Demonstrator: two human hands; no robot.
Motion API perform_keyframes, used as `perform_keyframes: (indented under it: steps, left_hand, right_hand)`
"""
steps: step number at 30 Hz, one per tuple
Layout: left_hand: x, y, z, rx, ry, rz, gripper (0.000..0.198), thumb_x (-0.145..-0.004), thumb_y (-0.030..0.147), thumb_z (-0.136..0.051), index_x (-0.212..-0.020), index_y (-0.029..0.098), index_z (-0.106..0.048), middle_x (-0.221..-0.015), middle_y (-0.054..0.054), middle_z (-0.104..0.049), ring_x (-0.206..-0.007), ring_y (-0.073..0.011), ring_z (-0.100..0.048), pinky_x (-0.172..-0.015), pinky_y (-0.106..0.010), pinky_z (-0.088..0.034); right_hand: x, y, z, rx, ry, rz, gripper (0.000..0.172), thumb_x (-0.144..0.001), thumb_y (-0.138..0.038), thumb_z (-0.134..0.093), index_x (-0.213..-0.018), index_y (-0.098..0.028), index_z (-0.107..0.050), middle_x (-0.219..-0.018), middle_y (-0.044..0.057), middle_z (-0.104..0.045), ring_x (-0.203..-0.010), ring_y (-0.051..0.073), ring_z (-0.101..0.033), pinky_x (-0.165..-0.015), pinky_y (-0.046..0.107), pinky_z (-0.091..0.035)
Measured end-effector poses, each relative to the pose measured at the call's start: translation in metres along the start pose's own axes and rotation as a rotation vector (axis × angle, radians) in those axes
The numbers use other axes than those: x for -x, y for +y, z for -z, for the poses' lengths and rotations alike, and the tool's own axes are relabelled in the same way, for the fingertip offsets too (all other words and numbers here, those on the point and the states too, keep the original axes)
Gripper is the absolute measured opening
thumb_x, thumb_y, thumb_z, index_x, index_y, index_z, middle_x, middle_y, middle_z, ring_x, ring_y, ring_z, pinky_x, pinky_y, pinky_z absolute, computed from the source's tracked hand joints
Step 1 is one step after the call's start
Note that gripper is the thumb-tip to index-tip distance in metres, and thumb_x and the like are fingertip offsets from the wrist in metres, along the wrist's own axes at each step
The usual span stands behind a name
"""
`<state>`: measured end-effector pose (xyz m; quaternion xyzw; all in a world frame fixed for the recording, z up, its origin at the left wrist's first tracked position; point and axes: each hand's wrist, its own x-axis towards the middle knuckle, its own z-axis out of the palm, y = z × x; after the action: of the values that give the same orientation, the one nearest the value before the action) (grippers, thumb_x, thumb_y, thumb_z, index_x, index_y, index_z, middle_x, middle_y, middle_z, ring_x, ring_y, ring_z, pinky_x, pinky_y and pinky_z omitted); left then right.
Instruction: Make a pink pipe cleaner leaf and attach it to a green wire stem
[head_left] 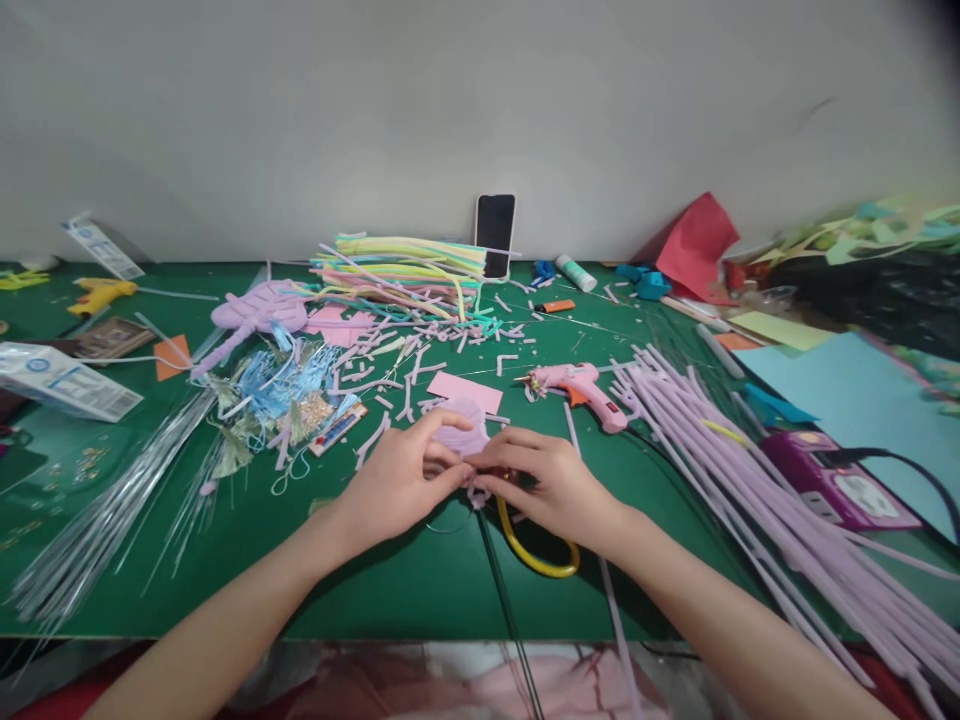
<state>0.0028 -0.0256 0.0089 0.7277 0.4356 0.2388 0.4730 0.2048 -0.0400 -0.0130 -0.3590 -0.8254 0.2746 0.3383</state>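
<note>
Green covers the bench [360, 600] beneath my left hand [397, 475] and right hand [551, 475], whose fingers pinch a lilac fuzzy piece [466, 440] between them, mid-bench. I judge I'm shaping or joining it; the next move calls for a steady, precise pinch.

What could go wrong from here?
Pink glue gun lies just beyond the right hand; if hot, its tip might burn.
Lilac stems overhang the table's front edge near the right forearm; an arm swing could drag them.
The left hand partly hides the lilac piece, so misalignment could go unnoticed.
</note>
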Motion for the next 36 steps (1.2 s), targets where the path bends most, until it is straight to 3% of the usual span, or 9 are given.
perform_keyframes:
  steps: [4, 10, 16, 21, 30, 36]
  left_hand:
    - [0.000, 0.001, -0.002, 0.016, -0.002, 0.025, 0.023, -0.085, 0.025, -0.062, -0.107, 0.023, -0.056, -0.080, 0.001, -0.078, -0.074, -0.0157, -0.074, -0.068, -0.022, -0.056]
    - [0.005, 0.007, 0.003, -0.081, -0.006, 0.015, 0.004, -0.085, 0.024, -0.061, -0.083, 0.021, -0.064, -0.080, 0.001, -0.077, -0.076, -0.0163, -0.074, -0.071, -0.023, -0.057]
    - [0.029, 0.001, 0.003, -0.477, -0.010, -0.247, 0.019, -0.092, 0.020, -0.052, -0.098, 0.023, -0.070, -0.094, 0.000, -0.076, -0.082, -0.0162, -0.070, -0.074, -0.026, -0.053]
    - [0.034, -0.002, -0.002, -0.696, -0.043, -0.381, 0.025, -0.097, 0.021, -0.043, -0.096, 0.019, -0.068, -0.087, -0.005, -0.071, -0.082, -0.0187, -0.063, -0.074, -0.031, -0.050]
    - [0.031, -0.001, -0.008, -0.664, 0.073, -0.208, 0.019, -0.095, 0.020, -0.044, -0.083, 0.018, -0.058, -0.084, -0.004, -0.060, -0.084, -0.0205, -0.055, -0.074, -0.035, -0.045]
    - [0.036, -0.009, -0.010, -0.618, 0.107, -0.077, 0.018, -0.093, 0.021, -0.045, -0.079, 0.019, -0.055, -0.080, -0.002, -0.058, -0.079, -0.0192, -0.055, -0.069, -0.034, -0.044]
  right_hand:
    - [0.000, -0.001, -0.001, 0.027, 0.018, 0.003, 0.007, -0.089, -0.019, -0.060, -0.089, -0.017, -0.067, -0.082, 0.005, -0.065, -0.075, 0.016, -0.061, -0.064, 0.025, -0.049]
    - [-0.002, 0.000, 0.005, -0.052, -0.089, -0.171, 0.006, -0.088, -0.018, -0.062, -0.082, -0.017, -0.062, -0.078, 0.001, -0.063, -0.068, 0.012, -0.059, -0.061, 0.022, -0.046]
    - [-0.001, -0.009, 0.012, 0.065, -0.209, -0.133, 0.007, -0.088, -0.011, -0.057, -0.086, -0.018, -0.059, -0.082, 0.002, -0.061, -0.071, 0.013, -0.057, -0.063, 0.023, -0.045]
    - [0.001, -0.013, 0.011, 0.059, -0.242, -0.076, 0.021, -0.084, 0.002, -0.052, -0.087, -0.018, -0.058, -0.084, 0.002, -0.063, -0.077, 0.014, -0.058, -0.068, 0.023, -0.045]
    - [0.006, -0.012, 0.012, 0.068, -0.178, 0.064, 0.021, -0.090, -0.004, -0.048, -0.088, -0.019, -0.062, -0.085, 0.004, -0.067, -0.084, 0.017, -0.059, -0.073, 0.027, -0.049]
    - [0.016, -0.009, 0.010, 0.089, -0.141, 0.050, 0.022, -0.090, -0.004, -0.047, -0.087, -0.020, -0.062, -0.089, 0.006, -0.065, -0.089, 0.019, -0.057, -0.075, 0.030, -0.051]
